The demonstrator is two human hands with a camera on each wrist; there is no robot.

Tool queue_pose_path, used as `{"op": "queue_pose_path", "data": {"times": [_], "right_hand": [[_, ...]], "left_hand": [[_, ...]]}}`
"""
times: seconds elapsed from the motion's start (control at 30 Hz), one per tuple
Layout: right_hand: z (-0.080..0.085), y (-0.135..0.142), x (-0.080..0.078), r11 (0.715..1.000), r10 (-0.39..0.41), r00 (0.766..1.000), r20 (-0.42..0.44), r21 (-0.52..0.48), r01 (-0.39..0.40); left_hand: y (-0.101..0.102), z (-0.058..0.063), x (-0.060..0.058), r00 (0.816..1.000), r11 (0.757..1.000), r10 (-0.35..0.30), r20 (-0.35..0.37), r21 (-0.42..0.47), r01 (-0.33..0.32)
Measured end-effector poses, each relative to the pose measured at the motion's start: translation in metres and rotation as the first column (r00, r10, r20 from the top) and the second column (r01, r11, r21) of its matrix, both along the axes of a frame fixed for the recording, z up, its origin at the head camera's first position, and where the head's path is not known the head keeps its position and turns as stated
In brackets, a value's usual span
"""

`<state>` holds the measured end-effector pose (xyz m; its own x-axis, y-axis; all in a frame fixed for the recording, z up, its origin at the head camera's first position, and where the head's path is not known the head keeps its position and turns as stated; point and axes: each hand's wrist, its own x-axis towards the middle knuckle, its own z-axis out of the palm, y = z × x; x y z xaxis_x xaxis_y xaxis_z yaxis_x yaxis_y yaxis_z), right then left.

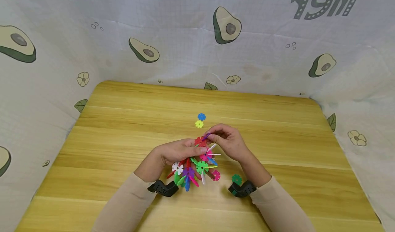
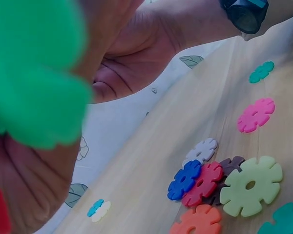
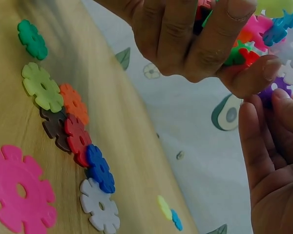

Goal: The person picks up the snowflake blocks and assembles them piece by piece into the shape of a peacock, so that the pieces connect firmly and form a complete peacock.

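My left hand point(image 1: 180, 151) grips a many-coloured cluster of interlocking snowflake discs point(image 1: 189, 173), its thumb lying across a pink disc near the top. Discs stick out of the cluster at many angles. Beside it, my right hand point(image 1: 230, 142) pinches a purple snowflake disc point(image 3: 275, 92) between thumb and fingers. That disc is at the cluster's upper edge, against a red disc point(image 1: 200, 141) in the head view. Whether the two are joined I cannot tell. A blurred green disc point(image 2: 34, 73) of the cluster covers much of the left hand in the left wrist view.
On the wooden table point(image 1: 108, 129) lie a blue disc point(image 1: 201, 116) and a yellow disc point(image 1: 199, 124) beyond the hands. Nearer are a pink disc point(image 1: 216, 175), a green disc point(image 1: 237, 179) and several overlapping loose discs point(image 3: 78, 139). A printed cloth point(image 1: 185, 36) hangs behind.
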<state>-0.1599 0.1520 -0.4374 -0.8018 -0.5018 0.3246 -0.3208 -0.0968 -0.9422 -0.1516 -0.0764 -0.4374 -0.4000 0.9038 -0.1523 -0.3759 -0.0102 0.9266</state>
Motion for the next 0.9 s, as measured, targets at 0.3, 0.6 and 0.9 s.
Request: {"op": "queue_pose_path", "data": {"times": [0.3,0.6,0.9], "right_hand": [[0.002,0.000,-0.002,1.000,-0.005,1.000,0.026,-0.005,0.005],[0.002,-0.004,0.000,0.973,-0.094,0.989,0.113,0.222,0.067],[-0.013,-0.024,0.024,0.583,0.228,0.973,-0.044,0.806,-0.100]], "left_hand": [[0.000,0.003,-0.002,1.000,1.000,0.018,0.018,-0.008,-0.018],[-0.010,0.009,-0.005,0.993,0.993,0.116,-0.025,0.022,-0.116],[-0.011,0.014,-0.007,0.967,0.950,0.247,0.069,0.180,-0.255]]}}
